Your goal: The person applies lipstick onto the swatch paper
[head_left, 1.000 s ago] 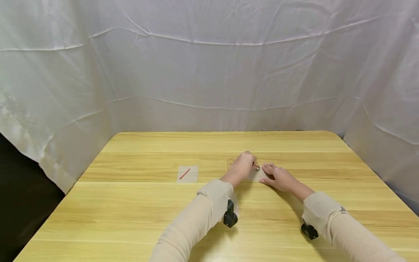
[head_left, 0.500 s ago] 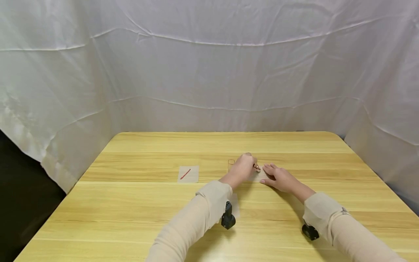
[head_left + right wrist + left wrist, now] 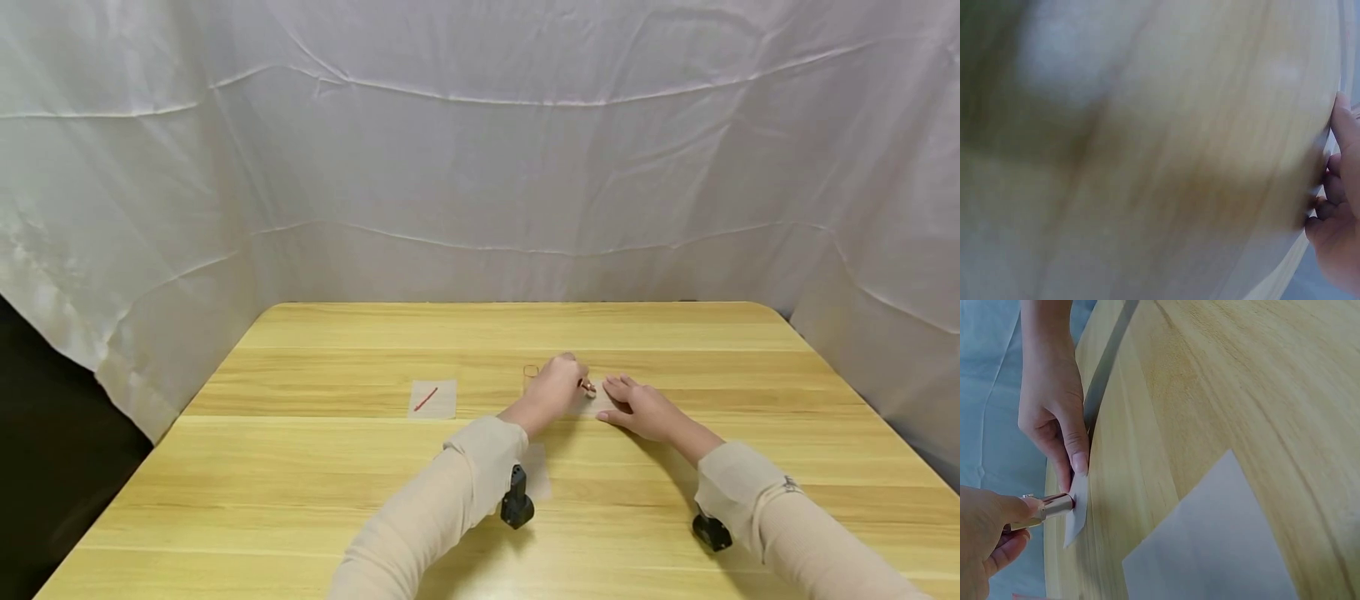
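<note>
My left hand [image 3: 551, 387] pinches a lipstick [image 3: 1055, 505] in a shiny metallic tube between thumb and fingers. Its dark red end meets a small white paper [image 3: 1076, 515] lying on the table. On the right side of that paper rests my right hand [image 3: 641, 408], fingers stretched out and thumb tip at the near edge. In the left wrist view the same right hand [image 3: 1054, 406] presses the paper from above. Part of the paper is hidden by the hands. The right wrist view is blurred and shows the right hand [image 3: 1338, 206] only at its edge.
Left of the hands lies another paper square [image 3: 432, 400] with a red diagonal stroke. A further white paper [image 3: 537, 473] is near the left wrist. Behind the left hand stands a small clear thing with a reddish rim [image 3: 531, 369]. White cloth [image 3: 480, 167] hangs behind the wooden table [image 3: 300, 483].
The lipstick's tip has shifted slightly over the paper, and the left forearm has moved a little left and nearer. The right hand stays in place.
</note>
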A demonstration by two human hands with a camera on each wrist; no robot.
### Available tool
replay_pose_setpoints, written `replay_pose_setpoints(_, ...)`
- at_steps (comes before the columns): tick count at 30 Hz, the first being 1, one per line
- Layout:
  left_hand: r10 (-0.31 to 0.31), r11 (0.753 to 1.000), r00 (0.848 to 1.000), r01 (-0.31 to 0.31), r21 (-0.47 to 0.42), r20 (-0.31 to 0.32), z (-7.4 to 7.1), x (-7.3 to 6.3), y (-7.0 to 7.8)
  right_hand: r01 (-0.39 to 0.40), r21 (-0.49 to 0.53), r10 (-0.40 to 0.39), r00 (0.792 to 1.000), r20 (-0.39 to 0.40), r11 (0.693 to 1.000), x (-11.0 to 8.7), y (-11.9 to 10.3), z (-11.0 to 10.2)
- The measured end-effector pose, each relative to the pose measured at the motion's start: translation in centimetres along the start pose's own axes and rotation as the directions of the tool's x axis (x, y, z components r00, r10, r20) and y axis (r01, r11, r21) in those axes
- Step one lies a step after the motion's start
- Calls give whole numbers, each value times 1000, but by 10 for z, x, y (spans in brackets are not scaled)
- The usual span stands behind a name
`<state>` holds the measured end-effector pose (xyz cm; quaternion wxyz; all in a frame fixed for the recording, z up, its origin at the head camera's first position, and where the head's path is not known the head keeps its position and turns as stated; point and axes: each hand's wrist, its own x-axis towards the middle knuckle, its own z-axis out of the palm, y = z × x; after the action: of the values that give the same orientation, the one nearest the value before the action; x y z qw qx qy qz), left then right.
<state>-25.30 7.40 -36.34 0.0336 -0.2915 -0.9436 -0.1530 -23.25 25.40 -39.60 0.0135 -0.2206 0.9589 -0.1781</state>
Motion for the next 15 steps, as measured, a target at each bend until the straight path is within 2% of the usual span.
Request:
replay_pose_setpoints(5, 27, 1000, 1000, -27, 5, -14, 0, -2, -2, 5, -8, -5, 1000, 0, 1000, 1, 2, 1)
replay_pose_setpoints(15, 29, 1000, 1000, -29, 12, -3, 0, -7, -3, 1, -24, -1, 1000, 3, 1000, 3, 5, 4)
